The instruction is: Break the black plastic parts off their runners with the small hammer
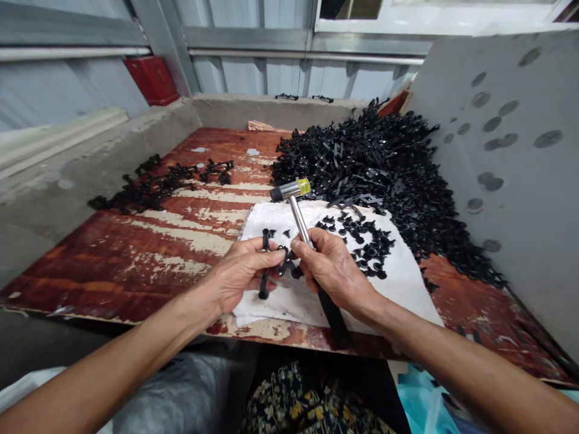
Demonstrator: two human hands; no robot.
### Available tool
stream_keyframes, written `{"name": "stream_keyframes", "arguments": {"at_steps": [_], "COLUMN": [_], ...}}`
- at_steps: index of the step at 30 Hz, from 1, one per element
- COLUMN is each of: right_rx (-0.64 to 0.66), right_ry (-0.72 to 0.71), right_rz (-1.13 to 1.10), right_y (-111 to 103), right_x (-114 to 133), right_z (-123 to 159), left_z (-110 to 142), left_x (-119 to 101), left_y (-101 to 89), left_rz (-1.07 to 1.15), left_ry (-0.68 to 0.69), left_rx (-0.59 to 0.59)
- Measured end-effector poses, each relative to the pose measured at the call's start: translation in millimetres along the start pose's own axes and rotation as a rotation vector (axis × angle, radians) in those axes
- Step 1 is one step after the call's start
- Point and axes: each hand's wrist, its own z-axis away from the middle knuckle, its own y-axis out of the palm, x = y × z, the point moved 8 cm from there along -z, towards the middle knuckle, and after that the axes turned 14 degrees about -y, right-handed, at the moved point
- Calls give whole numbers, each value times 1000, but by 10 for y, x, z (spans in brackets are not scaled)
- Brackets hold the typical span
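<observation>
My left hand [246, 269] is closed on a black jointed plastic part [264, 278], pinched between thumb and fingers over the white cloth [298, 307]. Wrapped round the shaft of a small mallet [297, 211] is my right hand [332, 265]. The mallet's head points up and away, with one dark face and one yellow face, and its black handle runs down below my fist. My right thumb and fingertips come close to the black part; whether they also grip it I cannot tell. Small black round-ended pieces [371, 244] lie scattered on the cloth beside my right hand.
A large heap of black parts [357, 157] fills the table's back right, against a grey panel [506, 157]. Several jointed black parts [158, 184] lie at the left on the worn red-brown table [149, 247]. A concrete ledge [235, 110] bounds the back.
</observation>
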Motion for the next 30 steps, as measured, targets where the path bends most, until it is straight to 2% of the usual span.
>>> {"name": "stream_keyframes", "arguments": {"at_steps": [3, 8, 11, 20, 30], "right_rx": [18, 32, 47, -44, -50], "right_ry": [14, 29, 39, 156, 201], "right_rz": [-4, -4, 3, -26, -124], "right_y": [21, 39, -5, -405, -428], "right_x": [-10, -21, -4, -79, -276], "right_z": [17, 2, 19, 438, 640], "left_z": [25, 25, -22, -250, -305], "left_x": [-38, -47, -130, -161, -156], "left_y": [-32, 26, -23, -199, -205], "left_rz": [-8, -57, -95, -96, -93], "left_ry": [44, -11, 21, -110, -106], "left_rx": [-39, 19, -49, -189, -194]}}
